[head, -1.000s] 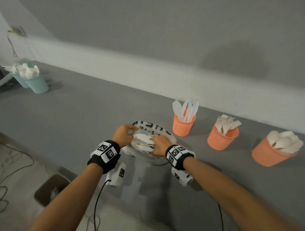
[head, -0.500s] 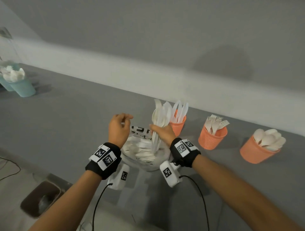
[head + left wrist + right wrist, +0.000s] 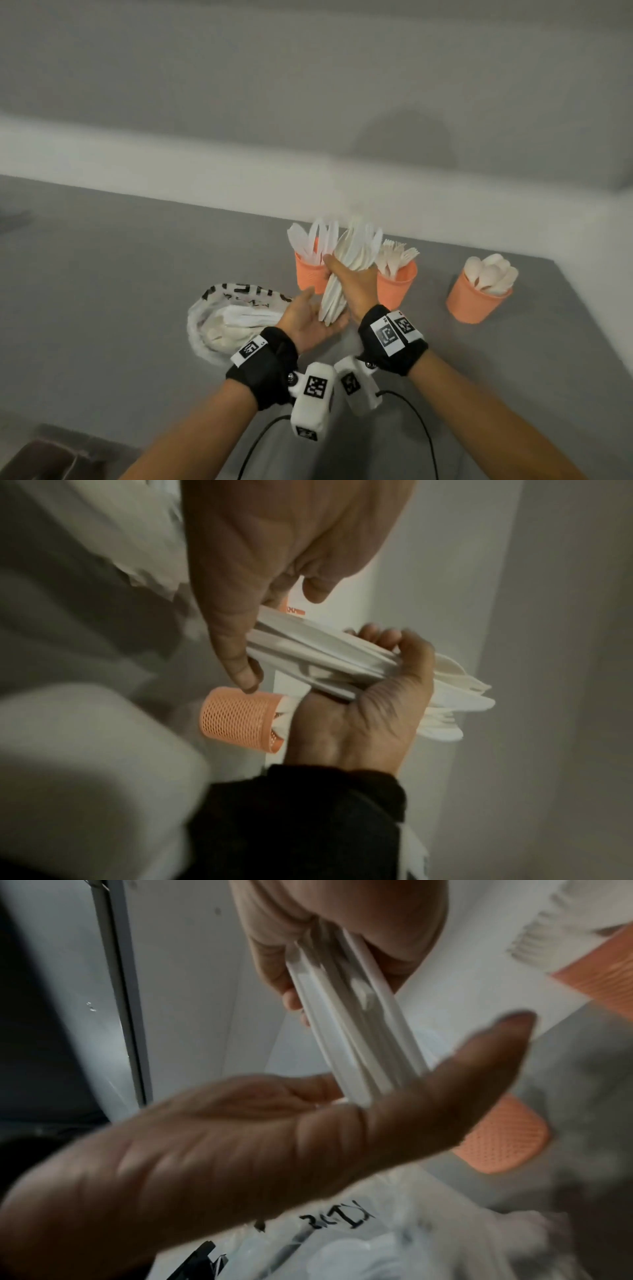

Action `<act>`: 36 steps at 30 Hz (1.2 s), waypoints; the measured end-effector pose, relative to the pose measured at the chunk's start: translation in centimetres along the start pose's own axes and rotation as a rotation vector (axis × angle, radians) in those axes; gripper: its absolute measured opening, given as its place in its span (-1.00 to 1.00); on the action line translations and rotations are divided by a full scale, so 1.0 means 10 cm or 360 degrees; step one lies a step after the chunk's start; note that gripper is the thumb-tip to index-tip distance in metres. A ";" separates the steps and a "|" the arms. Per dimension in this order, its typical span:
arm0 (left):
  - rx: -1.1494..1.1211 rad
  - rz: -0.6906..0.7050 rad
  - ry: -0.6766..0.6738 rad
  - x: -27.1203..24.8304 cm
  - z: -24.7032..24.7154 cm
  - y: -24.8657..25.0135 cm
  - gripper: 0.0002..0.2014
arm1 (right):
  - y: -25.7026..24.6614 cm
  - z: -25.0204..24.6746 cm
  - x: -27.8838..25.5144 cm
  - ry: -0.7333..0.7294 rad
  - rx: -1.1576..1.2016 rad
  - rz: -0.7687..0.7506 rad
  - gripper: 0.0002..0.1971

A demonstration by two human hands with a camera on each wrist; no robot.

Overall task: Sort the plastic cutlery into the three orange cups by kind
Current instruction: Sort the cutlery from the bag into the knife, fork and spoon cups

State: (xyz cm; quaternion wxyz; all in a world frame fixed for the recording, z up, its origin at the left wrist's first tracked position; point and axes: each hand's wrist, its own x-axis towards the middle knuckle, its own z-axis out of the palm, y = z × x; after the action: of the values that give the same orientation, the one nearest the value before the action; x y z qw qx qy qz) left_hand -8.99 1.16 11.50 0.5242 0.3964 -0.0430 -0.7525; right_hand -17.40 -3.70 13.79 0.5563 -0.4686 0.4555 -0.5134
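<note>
Right hand: out of plastic bag since a second ago, now gripping bundle of white knives, raised and carried rightward to just in front of knife cup. Left hand: off bag rim, turned palm-up, fingers straight, set under bundle's handle ends, touching them. Bag: released by both hands, lying slack on grey table. View: shifted right; blue cups at far left gone from frame.
</note>
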 end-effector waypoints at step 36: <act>0.1194 0.0770 0.0107 0.47 0.45 0.16 -0.74 | 0.23 -0.69 0.05 -0.0527 0.0188 0.0538 -0.66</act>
State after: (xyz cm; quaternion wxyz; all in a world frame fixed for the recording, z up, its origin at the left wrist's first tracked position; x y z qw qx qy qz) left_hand -11.35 -5.01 12.70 0.5062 0.5618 -0.3874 -0.5274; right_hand -23.81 -4.46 10.48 0.7278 -0.4301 0.3991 -0.3550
